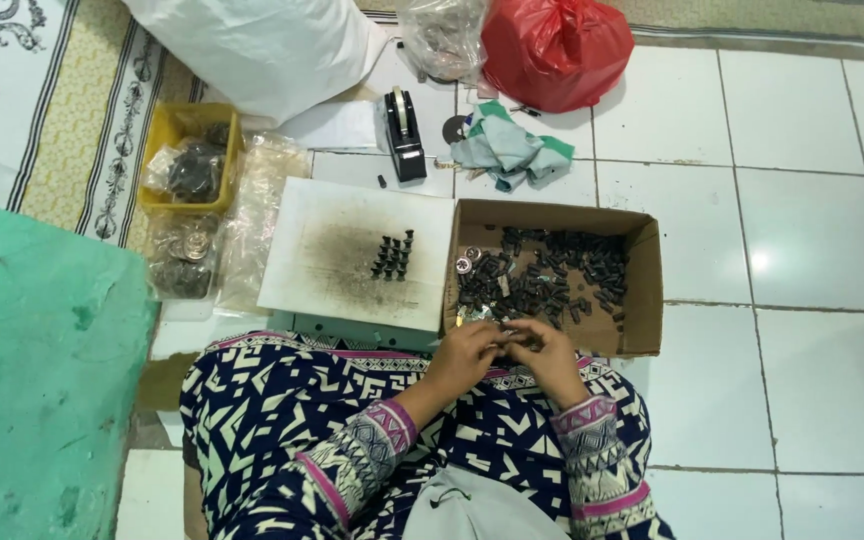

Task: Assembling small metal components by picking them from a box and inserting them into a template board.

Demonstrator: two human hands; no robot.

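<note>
My left hand [464,355] and my right hand [545,355] meet over my lap at the near edge of a shallow cardboard box [645,290]. Their fingers pinch a small dark part [505,344] between them; which hand carries it I cannot tell. The box holds a heap of several small black cylindrical parts [542,275] and a few silver rings. To its left lies a smudged white board [342,250] with a small cluster of black parts standing upright [393,256].
A black tape dispenser [404,135], crumpled teal cloth [507,150], a red plastic bag [557,50] and a clear bag lie behind. A yellow tray [167,125] and clear bags of metal parts sit left. A green surface [42,370] fills the left; white floor tiles the right.
</note>
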